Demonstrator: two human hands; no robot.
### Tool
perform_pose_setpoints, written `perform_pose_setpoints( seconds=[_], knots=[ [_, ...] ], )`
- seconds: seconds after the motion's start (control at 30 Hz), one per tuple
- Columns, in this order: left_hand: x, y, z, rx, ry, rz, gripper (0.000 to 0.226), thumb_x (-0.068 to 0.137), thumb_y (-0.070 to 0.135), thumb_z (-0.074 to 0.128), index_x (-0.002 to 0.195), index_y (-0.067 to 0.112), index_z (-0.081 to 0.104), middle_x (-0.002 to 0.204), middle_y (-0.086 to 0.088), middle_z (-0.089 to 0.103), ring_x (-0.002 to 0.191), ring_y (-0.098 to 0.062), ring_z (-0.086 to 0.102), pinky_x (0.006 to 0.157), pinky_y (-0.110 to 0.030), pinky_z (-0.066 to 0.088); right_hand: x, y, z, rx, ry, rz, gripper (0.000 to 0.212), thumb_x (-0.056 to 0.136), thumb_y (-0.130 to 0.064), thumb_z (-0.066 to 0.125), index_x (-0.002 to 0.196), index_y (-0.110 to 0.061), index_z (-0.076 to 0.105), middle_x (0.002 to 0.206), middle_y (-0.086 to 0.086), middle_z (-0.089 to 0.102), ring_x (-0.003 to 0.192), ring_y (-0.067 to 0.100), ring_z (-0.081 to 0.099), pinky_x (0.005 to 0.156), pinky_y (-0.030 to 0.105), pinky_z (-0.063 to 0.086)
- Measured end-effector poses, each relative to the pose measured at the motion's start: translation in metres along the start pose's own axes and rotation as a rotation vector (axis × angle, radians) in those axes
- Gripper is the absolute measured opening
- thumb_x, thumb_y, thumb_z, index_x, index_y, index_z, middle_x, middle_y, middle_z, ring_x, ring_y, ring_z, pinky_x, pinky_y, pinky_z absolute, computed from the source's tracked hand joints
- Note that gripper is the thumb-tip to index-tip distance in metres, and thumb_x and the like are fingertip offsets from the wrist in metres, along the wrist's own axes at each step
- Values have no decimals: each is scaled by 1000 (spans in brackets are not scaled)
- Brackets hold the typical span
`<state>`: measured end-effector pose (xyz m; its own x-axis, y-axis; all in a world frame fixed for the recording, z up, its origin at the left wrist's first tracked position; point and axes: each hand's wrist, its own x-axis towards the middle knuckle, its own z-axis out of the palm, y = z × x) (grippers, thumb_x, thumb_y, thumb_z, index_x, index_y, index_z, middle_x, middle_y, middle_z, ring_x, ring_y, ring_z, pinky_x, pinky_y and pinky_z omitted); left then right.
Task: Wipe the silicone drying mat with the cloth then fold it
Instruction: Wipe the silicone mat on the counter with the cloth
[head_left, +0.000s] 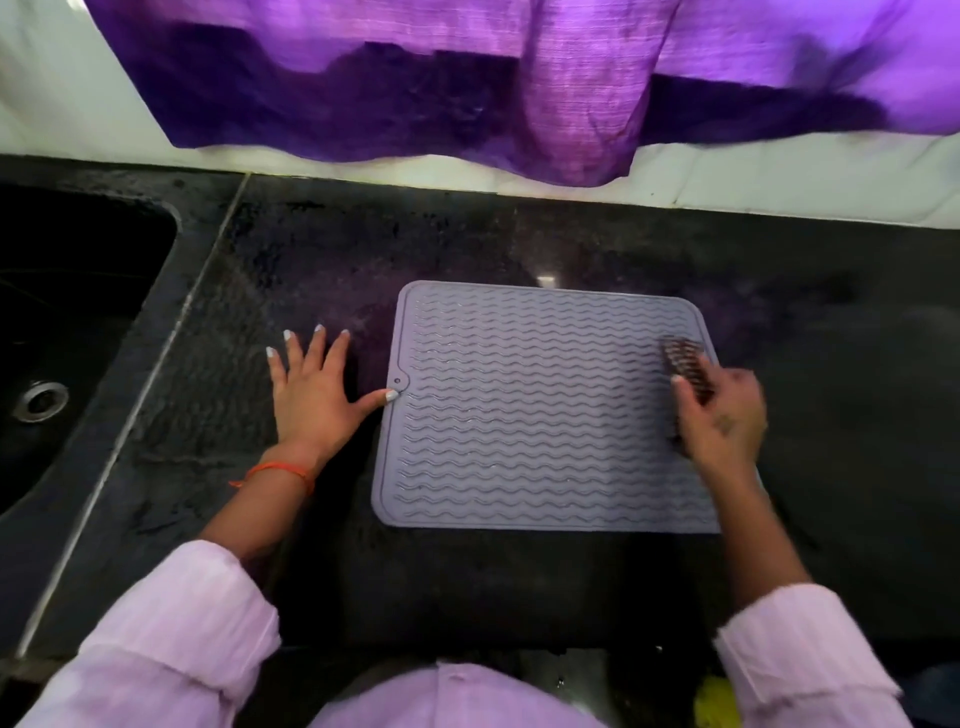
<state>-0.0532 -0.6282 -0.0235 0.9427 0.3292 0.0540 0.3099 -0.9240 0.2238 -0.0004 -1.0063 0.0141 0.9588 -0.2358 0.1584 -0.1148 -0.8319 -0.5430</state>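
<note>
A grey silicone drying mat (535, 410) with wavy ridges lies flat on the dark stone counter (322, 249). My left hand (311, 395) rests flat on the counter just left of the mat, fingers spread, its thumb tip touching the mat's left edge near a small hole. My right hand (722, 415) is over the mat's right edge, closed on a dark, brownish patterned cloth (685, 364) that pokes out above the fingers and presses on the mat. The cloth and this hand look motion-blurred.
A dark sink (62, 332) with a metal drain (40, 400) is set into the counter at the left. A purple curtain (467, 88) hangs over the white wall behind. Something yellow (717, 701) shows at the bottom right by my sleeve.
</note>
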Motion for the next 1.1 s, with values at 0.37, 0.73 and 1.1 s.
perform_pose_setpoints(
  seconds=[0.37, 0.73, 1.1],
  knots=[
    [-7, 1, 1, -9, -27, -37, 86, 79, 64, 54, 147, 16, 30, 155, -12, 22, 144, -36, 3, 115, -49, -6, -4, 12, 7, -393, -38, 144, 54, 91, -22, 51, 140, -5, 36, 129, 29, 34, 110, 46, 39, 92, 46, 38],
    [-9, 3, 0, 13, -39, -47, 86, 80, 67, 50, 147, 17, 30, 156, -12, 21, 144, -36, 2, 115, -49, -8, -69, -114, 66, -257, -301, -156, 62, 96, -35, 42, 148, -11, 20, 141, 23, 26, 123, 32, 37, 101, 36, 37],
    [-14, 3, -11, -123, 116, -65, 49, 99, 35, 40, 142, 11, 39, 151, -14, 31, 144, -37, 9, 115, -47, -7, -120, -209, 112, -146, -507, -412, 65, 89, -33, 53, 145, -11, 25, 134, 20, 30, 116, 34, 40, 98, 37, 36]
  ],
)
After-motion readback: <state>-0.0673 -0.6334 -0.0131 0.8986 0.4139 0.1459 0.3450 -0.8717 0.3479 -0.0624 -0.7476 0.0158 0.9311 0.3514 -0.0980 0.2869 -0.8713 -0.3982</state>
